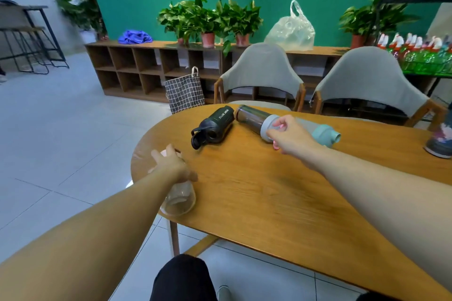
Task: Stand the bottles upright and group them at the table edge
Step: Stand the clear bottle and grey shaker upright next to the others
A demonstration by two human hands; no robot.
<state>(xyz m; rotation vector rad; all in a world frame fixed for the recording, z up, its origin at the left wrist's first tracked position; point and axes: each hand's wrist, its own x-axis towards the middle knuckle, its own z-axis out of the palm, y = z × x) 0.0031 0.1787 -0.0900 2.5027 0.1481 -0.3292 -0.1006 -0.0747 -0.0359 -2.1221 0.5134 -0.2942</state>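
**Two hands on two bottles, three bottles lying flat on the desk**

The left hand (171,164) is wrapped around a clear plastic bottle (179,199) at the rounded left end of the wooden desk (256,193). The bottle stands close to the desk's edge, its transparent base showing below the hand and a pale pink cap partly showing between the fingers. Whether it stands fully upright or leans slightly cannot be told.

The right hand (291,135) reaches further across the desk, fingers curled on the grey cap end of a smoky translucent bottle (253,118) that lies on its side, base pointing to the far edge. A bit of pink shows under the fingers; what it belongs to is unclear.

Just left of that bottle, nearly touching it at the base, a black sport bottle (214,127) lies on its side with its carry loop and open flip cap pointing to the near left. Behind the right hand, a pale mint bottle (325,134) also lies flat, mostly hidden by the hand and wrist.

At the right border a fifth, dark patterned bottle (440,142) stands on the desk, cut off by the frame, well apart from both hands.

Count: five bottles in all, three lying down, two standing. Two grey chairs (261,73) face the desk's far side.
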